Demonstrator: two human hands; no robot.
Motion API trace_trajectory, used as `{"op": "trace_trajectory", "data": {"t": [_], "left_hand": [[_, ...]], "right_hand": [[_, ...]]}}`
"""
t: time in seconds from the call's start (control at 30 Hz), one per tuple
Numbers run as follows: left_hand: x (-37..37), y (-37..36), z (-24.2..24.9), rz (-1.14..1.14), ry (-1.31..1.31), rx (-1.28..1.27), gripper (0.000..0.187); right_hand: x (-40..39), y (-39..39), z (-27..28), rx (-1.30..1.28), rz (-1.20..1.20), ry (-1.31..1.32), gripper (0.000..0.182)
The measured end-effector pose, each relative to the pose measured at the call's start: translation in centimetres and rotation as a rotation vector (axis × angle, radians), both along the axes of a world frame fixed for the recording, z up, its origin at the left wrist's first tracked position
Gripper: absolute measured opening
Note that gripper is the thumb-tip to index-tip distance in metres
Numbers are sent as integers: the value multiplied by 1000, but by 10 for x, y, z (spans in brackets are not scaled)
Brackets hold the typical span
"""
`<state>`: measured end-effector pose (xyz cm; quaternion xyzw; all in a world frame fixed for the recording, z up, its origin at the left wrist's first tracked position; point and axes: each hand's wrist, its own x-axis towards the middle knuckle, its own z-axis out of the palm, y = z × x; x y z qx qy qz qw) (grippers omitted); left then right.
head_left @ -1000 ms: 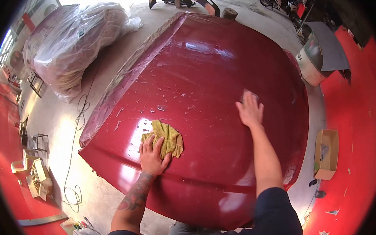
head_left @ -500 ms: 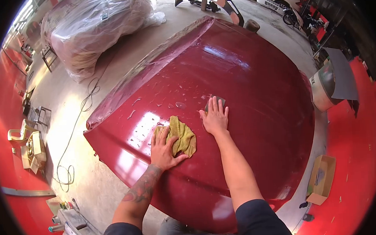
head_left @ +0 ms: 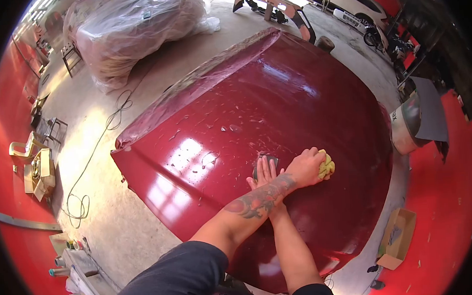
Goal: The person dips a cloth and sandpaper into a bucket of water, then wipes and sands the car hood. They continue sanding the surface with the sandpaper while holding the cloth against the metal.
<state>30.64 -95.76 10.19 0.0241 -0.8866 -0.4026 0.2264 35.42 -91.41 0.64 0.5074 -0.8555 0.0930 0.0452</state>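
A glossy dark red car hood lies in front of me, wet with scattered droplets and streaks on its left and middle. My left hand reaches across to the right with its fingers closed round a bunched yellow cloth, which touches the hood. Beneath that tattooed forearm is my right hand, its fingers stretched flat over a dark grey piece of sandpaper on the wet surface. The left forearm hides part of the right hand and wrist.
A plastic-wrapped car part stands at the upper left, and a bumper at the back. A cable trails along the floor on the left. Cardboard boxes and a drum flank the hood.
My left hand has carried the yellow cloth from the left of my right hand over to its right, crossing above it. Relative to the hood, my right hand has moved nearer me. More wet streaks show.
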Motion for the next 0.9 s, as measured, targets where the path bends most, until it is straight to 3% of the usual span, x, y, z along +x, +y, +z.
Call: {"op": "trace_trajectory", "data": {"t": [0.03, 0.1, 0.13, 0.17, 0.23, 0.3, 0.4, 0.57, 0.63, 0.7, 0.83, 0.9], "left_hand": [[1, 2, 0, -16, -51, -23, 53], [24, -26, -16, 72, -102, -99, 54], [46, -50, -26, 128, -77, -132, 55], [74, -79, -36, 185, -49, -166, 55], [140, -133, -58, 285, -10, -174, 62], [196, -160, -71, 400, -87, -350, 63], [218, -152, -70, 488, -128, -415, 63], [215, -153, -70, 502, -196, -434, 64], [217, -152, -68, 507, -180, -456, 64], [225, -149, -73, 510, -181, -463, 65], [238, -143, -74, 525, -240, -420, 66], [236, -140, -69, 544, -211, -454, 67]], "right_hand": [[-6, 3, 13, -2, 1, -8, 72], [-47, 29, 44, 303, -192, -323, 72], [-60, 64, 34, 357, -385, -93, 71], [-82, 105, 28, 221, -512, -119, 71], [-125, 198, 22, 282, -816, -152, 74], [-150, 256, 26, 285, -1139, -262, 76], [-161, 212, 18, 240, -1264, -283, 77], [-95, -4, 38, 258, -673, -164, 75], [-85, -27, 35, 263, -457, -157, 75], [-101, 7, 43, 305, -351, -138, 73], [-154, 178, 30, 364, -827, -129, 74], [-177, 257, 33, 385, -1111, -268, 74]]}}
